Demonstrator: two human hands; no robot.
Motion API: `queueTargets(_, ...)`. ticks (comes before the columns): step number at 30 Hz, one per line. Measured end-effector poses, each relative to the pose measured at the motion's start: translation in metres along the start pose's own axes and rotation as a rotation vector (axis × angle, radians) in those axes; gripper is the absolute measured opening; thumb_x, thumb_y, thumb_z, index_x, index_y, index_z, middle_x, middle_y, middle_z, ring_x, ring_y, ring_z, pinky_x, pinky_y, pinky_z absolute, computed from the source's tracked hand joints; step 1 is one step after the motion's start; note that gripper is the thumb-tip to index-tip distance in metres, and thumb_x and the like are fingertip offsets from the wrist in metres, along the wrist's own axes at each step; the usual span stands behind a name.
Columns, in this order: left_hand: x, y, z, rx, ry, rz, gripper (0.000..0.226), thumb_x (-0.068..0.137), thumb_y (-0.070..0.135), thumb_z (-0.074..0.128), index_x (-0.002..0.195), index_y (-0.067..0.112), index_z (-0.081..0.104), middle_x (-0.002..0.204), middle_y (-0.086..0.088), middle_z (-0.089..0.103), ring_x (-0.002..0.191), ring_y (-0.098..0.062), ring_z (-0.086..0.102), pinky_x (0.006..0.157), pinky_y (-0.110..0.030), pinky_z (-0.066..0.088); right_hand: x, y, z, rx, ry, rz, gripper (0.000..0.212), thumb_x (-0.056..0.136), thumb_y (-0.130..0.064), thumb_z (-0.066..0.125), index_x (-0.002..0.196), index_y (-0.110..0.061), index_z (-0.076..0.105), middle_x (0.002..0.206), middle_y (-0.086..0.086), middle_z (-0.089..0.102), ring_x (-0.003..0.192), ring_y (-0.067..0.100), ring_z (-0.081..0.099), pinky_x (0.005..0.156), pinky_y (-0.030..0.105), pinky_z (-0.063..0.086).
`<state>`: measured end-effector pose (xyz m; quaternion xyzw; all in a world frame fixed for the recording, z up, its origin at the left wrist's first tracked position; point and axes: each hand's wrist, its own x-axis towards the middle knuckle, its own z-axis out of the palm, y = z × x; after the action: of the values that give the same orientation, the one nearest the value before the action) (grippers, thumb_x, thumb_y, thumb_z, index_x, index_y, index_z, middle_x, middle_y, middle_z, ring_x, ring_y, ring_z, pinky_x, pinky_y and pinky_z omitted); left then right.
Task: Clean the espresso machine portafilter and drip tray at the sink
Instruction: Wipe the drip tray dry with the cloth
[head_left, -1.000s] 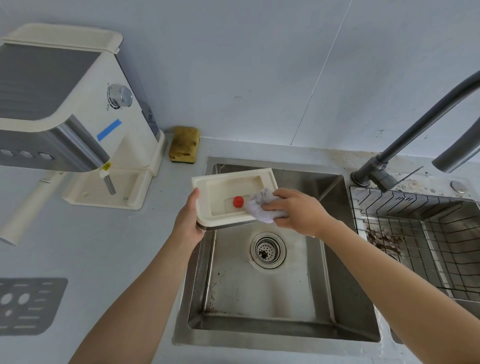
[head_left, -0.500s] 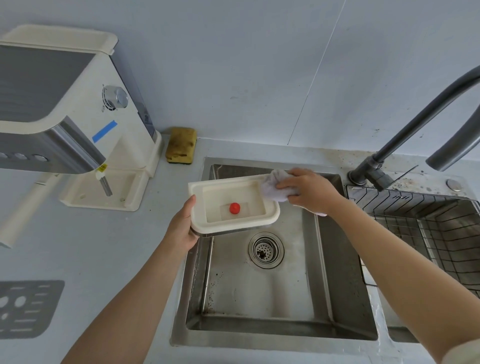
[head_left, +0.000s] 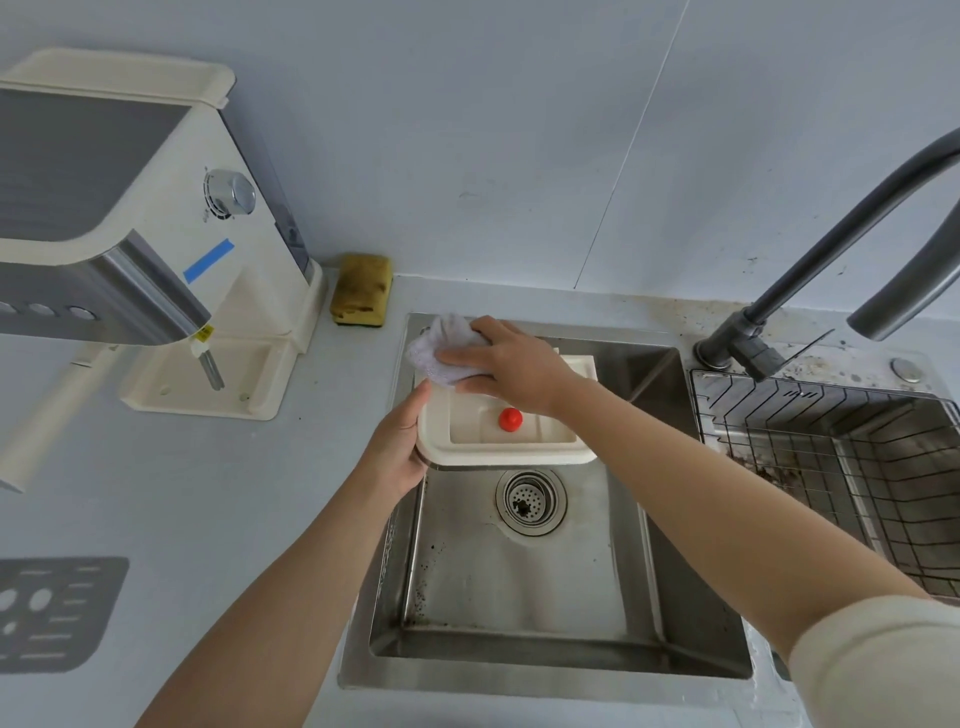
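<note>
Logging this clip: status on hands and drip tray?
Left hand grips drip tray over sink. Right hand holds cloth on its far corner. Nothing blocking.

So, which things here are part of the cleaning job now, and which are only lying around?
In the job: drip tray, held by left hand; cloth, held by right hand; sink.
Lying about: sponge, wire basket, tap, coffee machine.

No legible text, brand or number in view.
Espresso machine (head_left: 156, 218): small yellow tag (head_left: 205, 332) above steam wand (head_left: 212, 369), print too small to read.
Tick marks around chrome knob (head_left: 231, 195): blurred, unreadable.
Blue tape strip (head_left: 209, 261) on side panel: no writing visible.
</note>
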<state>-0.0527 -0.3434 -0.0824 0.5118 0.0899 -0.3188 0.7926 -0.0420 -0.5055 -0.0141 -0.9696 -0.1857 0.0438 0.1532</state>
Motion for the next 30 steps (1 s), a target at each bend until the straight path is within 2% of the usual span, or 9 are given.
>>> queueTargets(4, 0.001, -0.002, -0.006, -0.01, 0.012, -0.006, 0.033, 0.081, 0.045, 0.057, 0.099, 0.019, 0.068, 0.096, -0.005, 0.072, 0.091, -0.021, 0.066, 0.081, -0.037, 0.048, -0.003, 0.003, 0.001, -0.009, 0.0, -0.056, 0.034, 0.088, -0.031, 0.055, 0.118, -0.019, 0.064, 0.115, 0.02, 0.055, 0.111, 0.039, 0.051, 0.074, 0.041, 0.046)
queueTargets(9, 0.002, 0.002, -0.009, -0.059, 0.055, 0.02, 0.024, 0.092, 0.034, 0.045, 0.101, 0.019, 0.062, 0.085, 0.001, 0.074, 0.082, -0.016, 0.068, 0.078, -0.034, 0.052, -0.008, 0.019, -0.009, -0.146, -0.052, 0.033, 0.038, 0.094, -0.033, 0.048, 0.131, -0.029, 0.052, 0.127, 0.011, 0.047, 0.117, 0.029, 0.043, 0.082, 0.035, 0.04)
queueTargets(12, 0.002, 0.005, -0.011, -0.022, 0.079, 0.01, 0.027, 0.093, 0.035, 0.043, 0.102, 0.019, 0.063, 0.093, -0.002, 0.072, 0.088, -0.019, 0.066, 0.075, -0.034, 0.054, -0.011, 0.031, -0.015, -0.194, -0.111, 0.114, 0.04, 0.095, -0.032, 0.046, 0.134, -0.03, 0.047, 0.13, 0.007, 0.045, 0.117, 0.024, 0.045, 0.084, 0.029, 0.036)
queueTargets(15, 0.002, 0.005, -0.013, -0.014, 0.091, 0.012, 0.03, 0.092, 0.037, 0.045, 0.108, 0.018, 0.062, 0.107, -0.007, 0.067, 0.097, -0.023, 0.063, 0.083, -0.038, 0.051, -0.019, 0.039, -0.019, -0.089, -0.22, 0.159, 0.032, 0.084, -0.023, 0.062, 0.116, -0.026, 0.061, 0.126, -0.009, 0.055, 0.106, 0.016, 0.056, 0.081, 0.021, 0.043)
queueTargets(17, 0.001, 0.006, -0.013, -0.02, 0.108, 0.015, 0.028, 0.092, 0.036, 0.045, 0.107, 0.018, 0.061, 0.107, -0.008, 0.066, 0.098, -0.024, 0.062, 0.084, -0.039, 0.05, -0.024, 0.048, -0.019, -0.097, -0.253, 0.263, 0.029, 0.073, -0.028, 0.066, 0.1, -0.039, 0.065, 0.112, -0.024, 0.059, 0.099, 0.002, 0.059, 0.074, 0.015, 0.046)
queueTargets(19, 0.001, 0.006, -0.012, -0.026, 0.132, 0.013, 0.025, 0.092, 0.035, 0.045, 0.103, 0.019, 0.061, 0.102, -0.006, 0.067, 0.094, -0.022, 0.063, 0.078, -0.037, 0.053, -0.032, 0.042, -0.02, 0.099, -0.226, 0.448, 0.032, 0.083, -0.032, 0.057, 0.114, -0.035, 0.06, 0.12, -0.014, 0.053, 0.108, 0.007, 0.052, 0.074, 0.015, 0.04)
queueTargets(22, 0.002, 0.006, -0.012, -0.039, 0.158, 0.003, 0.027, 0.091, 0.037, 0.047, 0.107, 0.019, 0.06, 0.106, -0.007, 0.066, 0.096, -0.023, 0.063, 0.077, -0.038, 0.053, -0.037, 0.045, -0.019, 0.03, -0.155, 0.431, 0.042, 0.093, -0.038, 0.048, 0.133, -0.025, 0.049, 0.134, 0.01, 0.044, 0.117, 0.025, 0.048, 0.083, 0.025, 0.04)
queueTargets(24, 0.003, 0.006, -0.012, -0.054, 0.173, -0.001, 0.029, 0.091, 0.037, 0.048, 0.11, 0.018, 0.059, 0.11, -0.008, 0.064, 0.1, -0.025, 0.061, 0.084, -0.041, 0.051, -0.042, 0.045, -0.021, 0.042, -0.155, 0.449, 0.042, 0.093, -0.038, 0.047, 0.133, -0.026, 0.049, 0.133, 0.012, 0.044, 0.118, 0.031, 0.047, 0.092, 0.036, 0.039)
queueTargets(30, 0.006, 0.01, -0.011, -0.141, 0.216, 0.019, 0.034, 0.089, 0.038, 0.053, 0.116, 0.018, 0.057, 0.118, -0.01, 0.063, 0.107, -0.028, 0.06, 0.093, -0.047, 0.048, -0.053, 0.035, -0.025, -0.007, -0.189, 0.505, 0.036, 0.094, -0.037, 0.043, 0.128, -0.028, 0.053, 0.125, 0.009, 0.044, 0.114, 0.029, 0.049, 0.091, 0.036, 0.043)
